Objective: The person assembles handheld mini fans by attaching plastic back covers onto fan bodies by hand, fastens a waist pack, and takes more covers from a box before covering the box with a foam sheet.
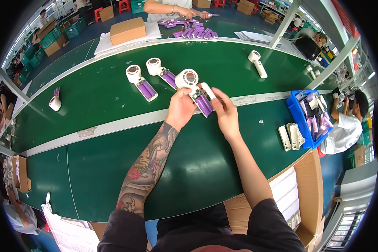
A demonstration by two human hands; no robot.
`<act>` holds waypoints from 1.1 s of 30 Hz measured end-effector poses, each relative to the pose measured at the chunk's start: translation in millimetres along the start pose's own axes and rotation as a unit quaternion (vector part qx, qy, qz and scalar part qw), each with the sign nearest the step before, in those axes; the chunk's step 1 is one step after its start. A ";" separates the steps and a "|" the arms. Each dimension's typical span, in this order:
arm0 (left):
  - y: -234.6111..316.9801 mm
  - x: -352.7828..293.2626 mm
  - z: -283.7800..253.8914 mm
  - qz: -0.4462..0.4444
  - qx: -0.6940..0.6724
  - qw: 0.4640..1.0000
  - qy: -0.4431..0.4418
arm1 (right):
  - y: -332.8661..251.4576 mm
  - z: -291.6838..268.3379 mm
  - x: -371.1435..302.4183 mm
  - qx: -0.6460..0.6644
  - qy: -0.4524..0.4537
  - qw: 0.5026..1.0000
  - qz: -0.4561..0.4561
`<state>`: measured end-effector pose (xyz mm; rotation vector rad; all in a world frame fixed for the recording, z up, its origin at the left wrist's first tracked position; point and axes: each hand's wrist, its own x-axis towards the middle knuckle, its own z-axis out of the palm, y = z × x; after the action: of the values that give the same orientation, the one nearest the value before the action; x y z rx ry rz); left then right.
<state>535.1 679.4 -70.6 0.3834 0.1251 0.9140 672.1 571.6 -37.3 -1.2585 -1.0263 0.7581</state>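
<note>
My left hand (179, 110) is closed round a white handheld fan (180, 80) whose round head points away from me. The fan's handle is uncovered and shows purple battery cells (202, 104) and a small circuit board. My right hand (227, 114) grips a white handle cover (207, 90) just to the right of the uncovered handle. I cannot tell whether the cover touches the fan. Left of my hands lie two more white fans with bare purple cells, one fan (133, 74) nearer and another fan (153, 66) beside it.
A blue bin (296, 119) of fan parts stands at right, with cream handle shells (295, 136) beside it. Other fans lie at far left (55, 103) and far right (260, 69). Across the bench, a person's hands (189, 13) work by purple cells (196, 33) and a cardboard box (127, 31).
</note>
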 end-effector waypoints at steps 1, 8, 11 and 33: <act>1.4 -0.4 -0.7 0.000 0.007 1.000 -0.012 | 1.6 5.6 -3.4 -0.089 -0.003 0.994 -0.065; 8.1 -8.4 -2.0 0.025 0.131 0.989 -0.062 | 9.3 25.4 -13.8 -0.386 0.006 0.883 -0.267; 11.6 -13.3 1.3 0.031 0.183 0.980 -0.067 | 7.6 28.1 -14.3 -0.397 0.011 0.878 -0.267; 23.2 -33.1 -1.9 0.016 0.498 0.852 -0.160 | -3.3 39.2 -20.5 -0.294 -0.021 0.955 -0.036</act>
<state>497.1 666.4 -65.5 1.5042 0.2854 0.7443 627.9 567.8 -38.2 -1.7022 -1.3849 0.4292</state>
